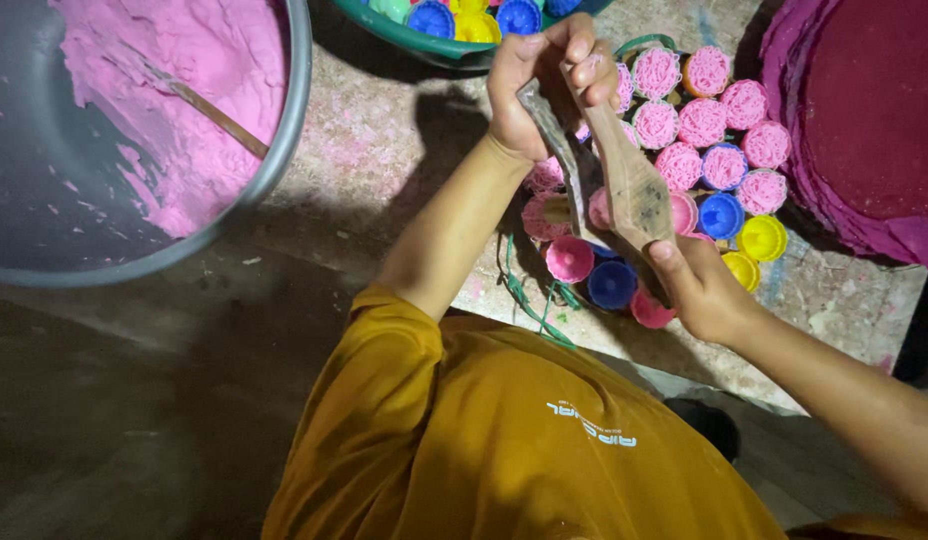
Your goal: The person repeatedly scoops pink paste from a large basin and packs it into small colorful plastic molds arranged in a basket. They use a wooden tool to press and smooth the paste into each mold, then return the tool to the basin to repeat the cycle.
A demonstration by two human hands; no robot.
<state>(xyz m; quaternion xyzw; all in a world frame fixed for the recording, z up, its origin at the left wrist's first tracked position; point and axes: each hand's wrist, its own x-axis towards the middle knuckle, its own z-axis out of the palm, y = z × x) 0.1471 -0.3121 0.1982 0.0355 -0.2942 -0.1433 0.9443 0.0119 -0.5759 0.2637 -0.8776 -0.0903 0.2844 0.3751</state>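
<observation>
Your left hand [539, 85] and right hand [699, 285], fingers closed, grip the two wooden paddles [624, 180] above small coloured moulds [719, 150], the grey basin of pink paste [184, 100] well apart at your left.

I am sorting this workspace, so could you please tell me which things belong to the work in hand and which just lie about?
In use: left hand, right hand, wooden press, small moulds.
Lying about: grey basin of pink dough, green basin, dark red tray.
</observation>
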